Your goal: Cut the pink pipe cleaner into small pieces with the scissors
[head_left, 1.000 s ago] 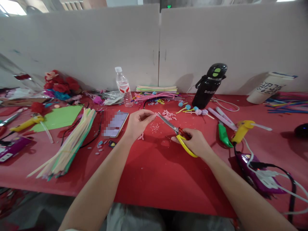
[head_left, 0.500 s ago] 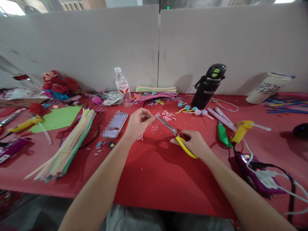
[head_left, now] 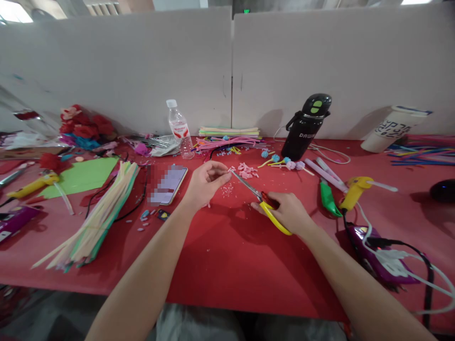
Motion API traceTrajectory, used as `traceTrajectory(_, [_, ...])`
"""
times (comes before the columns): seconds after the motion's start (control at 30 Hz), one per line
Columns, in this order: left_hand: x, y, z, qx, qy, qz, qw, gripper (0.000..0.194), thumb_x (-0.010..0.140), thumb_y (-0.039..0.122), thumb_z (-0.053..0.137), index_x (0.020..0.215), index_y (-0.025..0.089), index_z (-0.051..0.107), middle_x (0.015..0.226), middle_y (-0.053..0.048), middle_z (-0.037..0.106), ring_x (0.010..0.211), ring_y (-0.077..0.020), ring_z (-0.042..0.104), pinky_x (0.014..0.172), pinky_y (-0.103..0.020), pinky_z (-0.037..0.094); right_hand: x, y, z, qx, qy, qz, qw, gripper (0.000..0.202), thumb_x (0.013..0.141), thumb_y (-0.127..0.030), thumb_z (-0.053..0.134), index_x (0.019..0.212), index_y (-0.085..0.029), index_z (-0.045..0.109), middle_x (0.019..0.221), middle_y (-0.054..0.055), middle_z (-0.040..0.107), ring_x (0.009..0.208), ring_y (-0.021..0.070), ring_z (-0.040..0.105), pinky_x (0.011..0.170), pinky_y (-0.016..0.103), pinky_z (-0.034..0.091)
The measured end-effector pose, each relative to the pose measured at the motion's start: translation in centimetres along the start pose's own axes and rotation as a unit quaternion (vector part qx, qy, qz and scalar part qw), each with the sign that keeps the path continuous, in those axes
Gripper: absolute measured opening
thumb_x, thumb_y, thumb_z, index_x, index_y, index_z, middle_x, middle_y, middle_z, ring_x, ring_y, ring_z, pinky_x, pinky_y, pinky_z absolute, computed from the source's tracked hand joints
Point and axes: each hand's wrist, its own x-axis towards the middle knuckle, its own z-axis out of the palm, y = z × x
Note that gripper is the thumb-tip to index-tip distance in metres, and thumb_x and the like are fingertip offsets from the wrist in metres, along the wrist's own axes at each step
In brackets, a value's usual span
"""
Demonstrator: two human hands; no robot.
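With the left hand [head_left: 204, 184] pinching a small pink piece [head_left: 232, 169] in closed fingertips above the red table [head_left: 227, 270], the right hand [head_left: 291, 213], curled around the scissors' [head_left: 272, 219] handles, should guide the blades carefully beside the skin.

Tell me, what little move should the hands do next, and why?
Perhaps ease the scissors slightly back from the fingertips: the right hand holds them with their tips very near the left hand, which seems to pinch a small pink piece.
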Motion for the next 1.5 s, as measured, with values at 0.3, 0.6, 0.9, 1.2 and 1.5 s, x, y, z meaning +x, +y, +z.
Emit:
traceTrajectory(0.3, [-0.2,-0.2,0.9,-0.03,-0.043,-0.029,0.998,0.029,0.079,0.041,0.061,0.086,0.013,0.064,0.077,-0.005,0.066,0.07,-0.0122,0.061,0.071,-0.027,0.051,0.2,0.3,-0.2,-0.01,0.013,-0.007,1.0,0.044,0.078,-0.054,0.052,0.055,-0.019,0.037,0.047,-0.004,0.033,0.047,0.0093,0.02,0.049,0.024,0.018])
traceTrajectory(0.6, [-0.2,-0.8,1.1,-0.087,-0.044,-0.031,0.995,0.026,0.079,0.04,0.061,0.083,0.014,0.064,0.075,-0.005,0.064,0.068,-0.0119,0.059,0.069,-0.026,0.049,0.3,0.4,0.2,0.011,-0.005,-0.012,1.0,0.042,0.077,-0.053,0.053,0.056,-0.019,0.04,0.05,-0.003,0.036,0.048,0.0091,0.022,0.049,0.024,0.018])
traceTrajectory(0.9, [-0.2,-1.0,1.4,-0.069,-0.027,-0.022,0.997,0.026,0.079,0.04,0.061,0.079,0.015,0.064,0.07,-0.003,0.063,0.065,-0.0109,0.057,0.066,-0.024,0.047,0.2,-0.1,0.0,0.0,-0.019,-0.007,1.0,0.043,0.079,-0.052,0.05,0.054,-0.019,0.042,0.048,-0.002,0.038,0.046,0.0088,0.021,0.048,0.025,0.017])
traceTrajectory(1.2, [0.1,-1.4,1.2,-0.077,-0.013,-0.041,0.996,0.028,0.077,0.042,0.062,0.078,0.014,0.064,0.07,-0.003,0.063,0.064,-0.0116,0.058,0.067,-0.026,0.048,0.3,0.2,0.6,-0.02,-0.013,0.012,1.0,0.044,0.079,-0.053,0.05,0.052,-0.018,0.044,0.047,0.0,0.042,0.045,0.0091,0.026,0.048,0.026,0.017])
traceTrajectory(1.5, [0.6,-1.5,-0.1,-0.04,0.006,-0.041,0.998,0.024,0.08,0.038,0.057,0.075,0.015,0.059,0.065,-0.001,0.056,0.059,-0.0096,0.052,0.059,-0.022,0.042,0.2,0.6,0.1,0.032,0.04,0.063,0.997,0.05,0.075,-0.063,0.051,0.056,-0.019,0.04,0.05,-0.002,0.041,0.048,0.0095,0.031,0.047,0.023,0.021])
